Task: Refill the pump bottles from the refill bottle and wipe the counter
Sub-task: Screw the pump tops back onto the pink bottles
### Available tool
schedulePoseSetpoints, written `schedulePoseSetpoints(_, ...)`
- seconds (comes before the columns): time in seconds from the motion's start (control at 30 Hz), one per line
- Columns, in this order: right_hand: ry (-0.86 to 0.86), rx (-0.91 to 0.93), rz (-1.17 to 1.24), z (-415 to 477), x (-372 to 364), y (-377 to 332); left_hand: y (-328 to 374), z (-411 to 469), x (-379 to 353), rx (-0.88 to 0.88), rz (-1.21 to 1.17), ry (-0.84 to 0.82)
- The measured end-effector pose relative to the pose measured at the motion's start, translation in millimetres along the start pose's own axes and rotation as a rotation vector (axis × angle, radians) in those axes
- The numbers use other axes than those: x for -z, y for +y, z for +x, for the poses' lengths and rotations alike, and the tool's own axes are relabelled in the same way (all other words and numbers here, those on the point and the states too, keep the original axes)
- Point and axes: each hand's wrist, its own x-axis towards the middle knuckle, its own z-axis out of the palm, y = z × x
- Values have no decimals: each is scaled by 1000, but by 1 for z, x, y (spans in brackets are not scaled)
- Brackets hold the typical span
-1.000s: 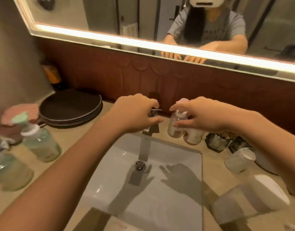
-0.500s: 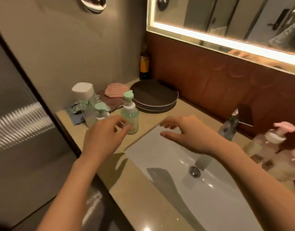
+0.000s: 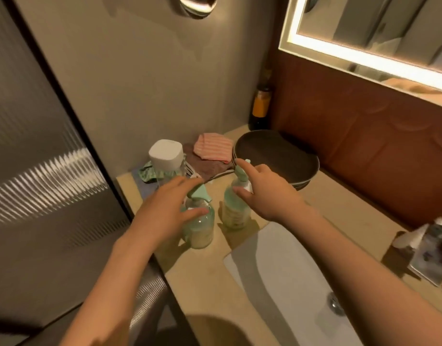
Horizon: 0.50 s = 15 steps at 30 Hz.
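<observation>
Left hand point(image 3: 165, 208) covered the shoulder of the near pale-green glass pump bottle point(image 3: 200, 229). Right hand point(image 3: 262, 193) hid the collar of the far pale-green pump bottle point(image 3: 231, 214); grip undetermined. Clutter at right edge point(image 3: 429, 250) was blurred and cropped, possibly bottles. White sink basin point(image 3: 277, 270) was cut off below.

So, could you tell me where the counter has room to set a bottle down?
Bare counter lies between the pump bottles and the near edge, left of the sink; another strip runs behind the sink, right of the plates. Crowded by the cloths.
</observation>
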Motion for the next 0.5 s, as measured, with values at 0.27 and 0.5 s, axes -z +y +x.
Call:
schedulePoseSetpoints(0.27, 108, 20, -1, 29, -6, 11, 12, 34, -9, -137, 249, -81)
schedulePoseSetpoints(0.5, 159, -9, 45, 4, 11, 60, 50, 75, -30, -398, 332, -13)
